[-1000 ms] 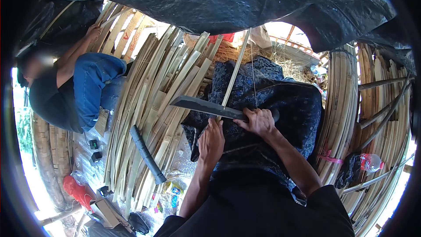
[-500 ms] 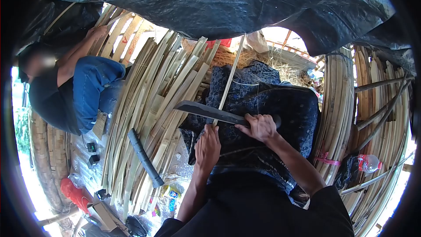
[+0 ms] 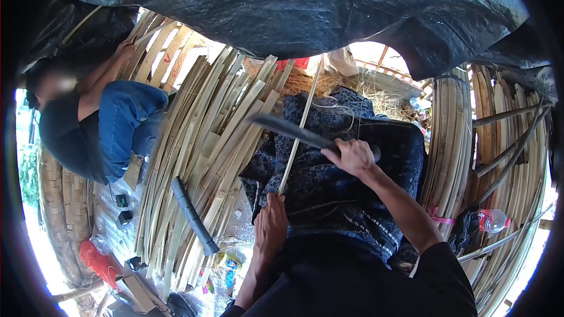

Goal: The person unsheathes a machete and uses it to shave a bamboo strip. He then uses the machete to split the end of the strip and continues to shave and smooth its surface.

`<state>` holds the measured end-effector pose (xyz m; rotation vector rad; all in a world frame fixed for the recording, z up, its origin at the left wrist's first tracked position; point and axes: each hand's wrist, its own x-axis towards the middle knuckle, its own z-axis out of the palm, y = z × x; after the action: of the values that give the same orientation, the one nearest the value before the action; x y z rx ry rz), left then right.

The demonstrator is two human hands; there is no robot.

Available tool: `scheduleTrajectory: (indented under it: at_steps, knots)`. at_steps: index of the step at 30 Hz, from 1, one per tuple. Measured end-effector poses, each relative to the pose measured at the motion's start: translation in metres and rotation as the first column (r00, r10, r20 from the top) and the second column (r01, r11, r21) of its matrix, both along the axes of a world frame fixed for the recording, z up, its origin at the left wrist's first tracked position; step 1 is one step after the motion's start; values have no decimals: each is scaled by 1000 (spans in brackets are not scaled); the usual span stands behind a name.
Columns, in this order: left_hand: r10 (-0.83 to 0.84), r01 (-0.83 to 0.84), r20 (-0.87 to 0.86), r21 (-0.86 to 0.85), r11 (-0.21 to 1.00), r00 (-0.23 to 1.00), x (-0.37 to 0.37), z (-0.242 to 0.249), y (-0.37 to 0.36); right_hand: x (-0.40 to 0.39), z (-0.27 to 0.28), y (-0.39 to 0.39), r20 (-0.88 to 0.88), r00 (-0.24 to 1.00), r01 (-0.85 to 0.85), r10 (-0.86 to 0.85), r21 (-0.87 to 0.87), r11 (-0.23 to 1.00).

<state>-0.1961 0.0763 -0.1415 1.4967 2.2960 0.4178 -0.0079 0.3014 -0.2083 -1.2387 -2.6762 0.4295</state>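
My left hand (image 3: pixel 271 222) is closed round the lower end of a thin bamboo strip (image 3: pixel 301 128), which slants up and away from me. The handle of a long dark machete (image 3: pixel 294 131) is in my right hand (image 3: pixel 355 157). Its blade, slightly blurred, points left and crosses the strip; whether they touch I cannot tell. Dark patterned cloth (image 3: pixel 390 147) lies beneath both hands and over my lap.
Many split bamboo slats (image 3: pixel 205 152) are piled at the left, with a dark sheath-like tube (image 3: pixel 194 215) on them. Another person (image 3: pixel 88 111) sits at the far left. A bamboo bundle (image 3: pixel 449 141) and a plastic bottle (image 3: pixel 493 221) are at the right.
My left hand has moved down toward me with the strip's end. The machete and my right hand have shifted slightly up the strip, away from my left hand.
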Motion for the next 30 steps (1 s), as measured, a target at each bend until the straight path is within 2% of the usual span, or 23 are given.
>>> scheduleTrajectory:
  at_steps: [2,3,5,6,7,9,10,12,14,16,18,20,21,22,23,24,25,26,27,28,30]
  knots:
    - [-3,2,9,54,999,1000,1,0,-4,5,1,1,15,1000,-15,15,41,999]
    - [1,-2,14,105,994,1000,2,0,-11,9,0,12,34,999,30,-32,60,998]
    - [0,0,3,84,996,1000,6,10,-34,15,-11,44,39,986,159,-164,100,982]
    - [1,0,-5,66,998,1000,8,17,-48,22,-26,64,44,980,185,-197,192,964]
    - [-3,3,-7,68,998,1000,7,22,-61,25,-20,83,224,943,246,-248,36,969]
    - [79,-49,192,-154,987,978,1,32,-82,26,-13,116,218,928,331,-303,-106,938]
    - [79,-51,190,-151,987,978,0,39,-85,27,-14,128,252,902,394,-349,-154,906]
    - [283,-159,307,-372,914,909,1,51,-93,39,-32,151,267,883,434,-386,-153,888]
    - [290,-175,275,-375,910,917,-3,43,-95,41,-37,160,266,864,474,-427,-146,868]
    - [223,-151,252,-278,949,941,-5,37,-93,43,-26,149,225,852,501,-473,-90,861]
    - [175,-140,259,-147,979,950,-6,40,-62,41,-14,130,204,881,450,-427,-86,889]
    - [92,-94,189,-2,996,978,-11,13,-35,43,-11,108,-34,972,233,-235,-44,971]
    - [35,-49,130,104,993,991,-13,1,-20,36,0,99,37,978,207,-204,-254,945]
    - [20,-34,131,109,993,991,-13,-3,-1,43,-30,81,-80,997,15,4,228,974]
    - [51,-59,130,57,997,990,-11,-5,23,32,2,55,-119,983,143,-142,-6,990]
    - [81,-83,129,5,997,988,-9,-8,45,16,36,32,-138,934,287,-328,-253,924]
    - [68,-70,135,8,998,989,-6,-12,63,12,41,18,-53,953,273,-299,-278,921]
    - [55,-56,65,15,998,996,-3,-17,80,7,44,5,-60,969,221,-241,-236,946]
    - [45,-45,-7,20,999,999,-3,-19,92,4,36,-8,-115,977,169,-182,-111,979]
    - [43,-43,-8,22,999,999,-4,-19,100,0,21,-18,-163,980,118,-113,19,993]
    - [33,-34,-23,-44,998,999,-7,-18,109,-10,-8,-34,-393,919,133,48,420,898]
